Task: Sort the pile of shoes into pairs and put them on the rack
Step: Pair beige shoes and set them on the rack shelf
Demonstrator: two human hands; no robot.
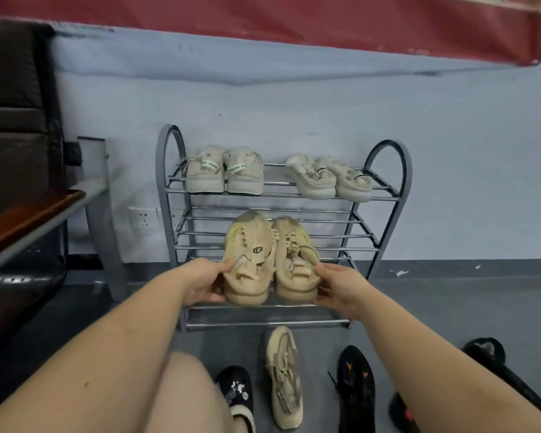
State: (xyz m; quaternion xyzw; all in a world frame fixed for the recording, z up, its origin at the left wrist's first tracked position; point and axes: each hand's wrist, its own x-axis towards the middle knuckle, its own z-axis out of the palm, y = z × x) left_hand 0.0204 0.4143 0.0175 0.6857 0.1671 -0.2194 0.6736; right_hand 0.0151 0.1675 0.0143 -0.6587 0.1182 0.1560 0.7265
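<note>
Gripping tan sneaker pair between left hand, right hand, before rack

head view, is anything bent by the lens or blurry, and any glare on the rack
Head view: wide-angle bend bows the red wall band and stretches the forearms; the grey metal shoe rack and the held tan knit sneakers are fairly sharp, the black shoes at the bottom edge softer; light is flat, with only faint sheen on the rails.

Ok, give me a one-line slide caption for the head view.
Both hands, left hand and right hand, hold a tan sneaker pair at the grey shoe rack, two pale pairs on top.
</note>
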